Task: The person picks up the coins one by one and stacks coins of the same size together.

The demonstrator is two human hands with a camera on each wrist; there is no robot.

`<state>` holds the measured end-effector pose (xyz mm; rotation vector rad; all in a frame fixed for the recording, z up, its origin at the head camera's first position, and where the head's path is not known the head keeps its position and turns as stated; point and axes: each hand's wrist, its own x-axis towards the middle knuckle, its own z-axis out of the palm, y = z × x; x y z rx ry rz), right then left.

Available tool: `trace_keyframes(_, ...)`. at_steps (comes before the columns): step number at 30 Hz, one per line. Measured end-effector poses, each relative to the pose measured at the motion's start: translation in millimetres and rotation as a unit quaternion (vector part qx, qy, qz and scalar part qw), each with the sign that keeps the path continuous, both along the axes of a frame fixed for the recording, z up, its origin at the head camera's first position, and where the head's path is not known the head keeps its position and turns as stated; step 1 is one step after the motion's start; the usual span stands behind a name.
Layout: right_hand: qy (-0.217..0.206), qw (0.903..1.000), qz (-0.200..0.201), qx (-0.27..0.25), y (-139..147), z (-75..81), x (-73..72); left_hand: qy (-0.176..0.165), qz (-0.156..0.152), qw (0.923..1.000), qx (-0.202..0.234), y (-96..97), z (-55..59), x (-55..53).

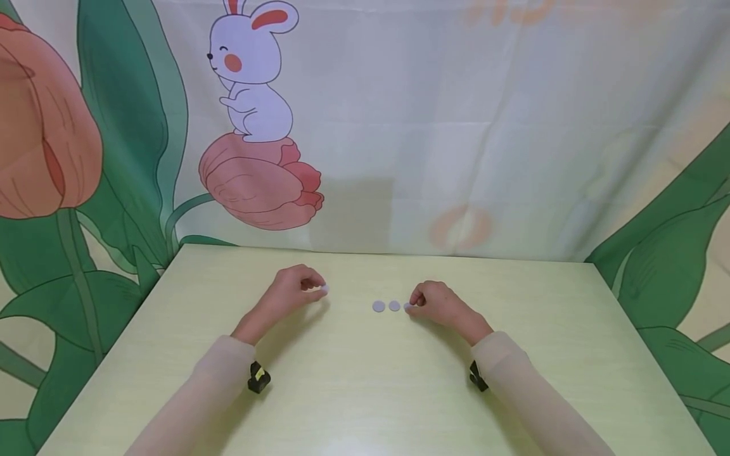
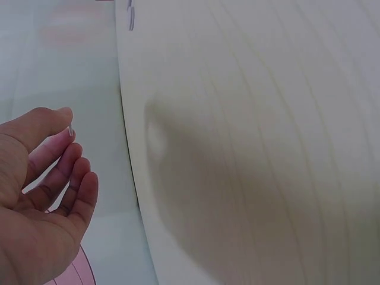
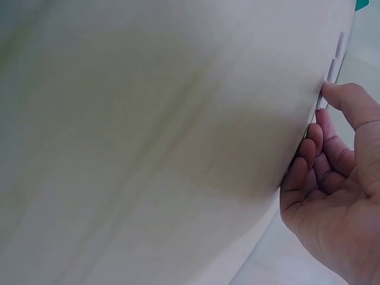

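Observation:
Between thumb and forefinger my left hand (image 1: 293,288) pinches a small pale disc (image 1: 324,289), held above the table. In the left wrist view that disc (image 2: 70,129) shows edge-on, as a thin sliver at the fingertips. My right hand (image 1: 441,303) pinches another pale disc (image 1: 407,307) low at the tabletop, its fingers partly covering it. Just left of that one lie two flat round discs, a middle disc (image 1: 394,306) and a slightly larger left disc (image 1: 379,306), making a row with it. Both wrists wear small black devices.
The pale wood-grain table (image 1: 365,380) has its far edge against a hanging cloth (image 1: 433,126) printed with a rabbit (image 1: 259,111), tulips and green leaves. Both forearms, in light sleeves, reach in from the front edge.

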<state>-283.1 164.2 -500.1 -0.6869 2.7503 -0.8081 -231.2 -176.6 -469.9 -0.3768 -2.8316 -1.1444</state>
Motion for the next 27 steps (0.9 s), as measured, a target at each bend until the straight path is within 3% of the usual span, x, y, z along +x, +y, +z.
trace_keyframes(27, 0.001, 1.0, 0.009, -0.004, -0.3, -0.6, -0.9, 0.023, -0.044, 0.9988, -0.001, 28.7, 3.9, -4.0)
